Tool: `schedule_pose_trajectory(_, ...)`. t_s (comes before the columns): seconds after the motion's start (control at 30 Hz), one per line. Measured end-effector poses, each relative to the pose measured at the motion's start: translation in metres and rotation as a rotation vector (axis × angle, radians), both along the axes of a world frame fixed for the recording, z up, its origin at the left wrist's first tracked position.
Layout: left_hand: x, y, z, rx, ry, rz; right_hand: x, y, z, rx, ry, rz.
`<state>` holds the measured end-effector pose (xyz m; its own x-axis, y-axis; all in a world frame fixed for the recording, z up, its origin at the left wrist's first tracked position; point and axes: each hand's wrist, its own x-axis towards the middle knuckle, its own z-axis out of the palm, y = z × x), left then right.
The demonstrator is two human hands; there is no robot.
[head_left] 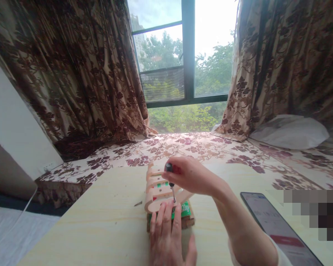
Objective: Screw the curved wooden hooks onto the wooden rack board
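My right hand (pixel 194 174) is closed around the black handle of a screwdriver (pixel 169 168). Its metal shaft points down, with the tip at the front slat of a pale wooden slatted piece (pixel 149 202). Small dark screw heads or holes show along the slats. My left hand (pixel 168 236) lies with fingers stretched out over the near edge of this piece, just beside the screwdriver tip. Underneath the slats is a green-printed package (pixel 186 209) with brown sides. A small dark pointed object (pixel 138 203), perhaps a screw, rests to the left.
The pale wood-grain table (pixel 94 214) carries a phone (pixel 277 225) at the right, screen up. Behind it runs a ledge (pixel 188 146) under a flowered cloth, below a window with patterned curtains (pixel 108 74). A whitish pillow-like bundle (pixel 291 132) lies at the back right.
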<state>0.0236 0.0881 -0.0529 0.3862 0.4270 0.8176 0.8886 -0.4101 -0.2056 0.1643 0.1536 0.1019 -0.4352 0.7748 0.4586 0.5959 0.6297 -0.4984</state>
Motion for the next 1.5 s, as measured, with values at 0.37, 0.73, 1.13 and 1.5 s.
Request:
schedule_pose_trajectory(0.37,0.001,0.002,-0.01,0.007,-0.023,0.007,0.0,0.006,-0.002,0.022,-0.026,-0.108)
schedule_pose_trajectory(0.73,0.012,-0.004,-0.01,-0.06,-0.321,-0.013,0.005,0.001,0.003,-0.015,0.052,0.086)
schedule_pose_trajectory(1.13,0.012,-0.005,-0.018,-0.059,-0.318,0.015,0.001,0.006,0.0,0.022,0.056,-0.01)
schedule_pose_trajectory(1.5,0.01,-0.006,-0.017,-0.063,-0.293,0.011,0.001,0.001,0.002,-0.022,0.072,0.092)
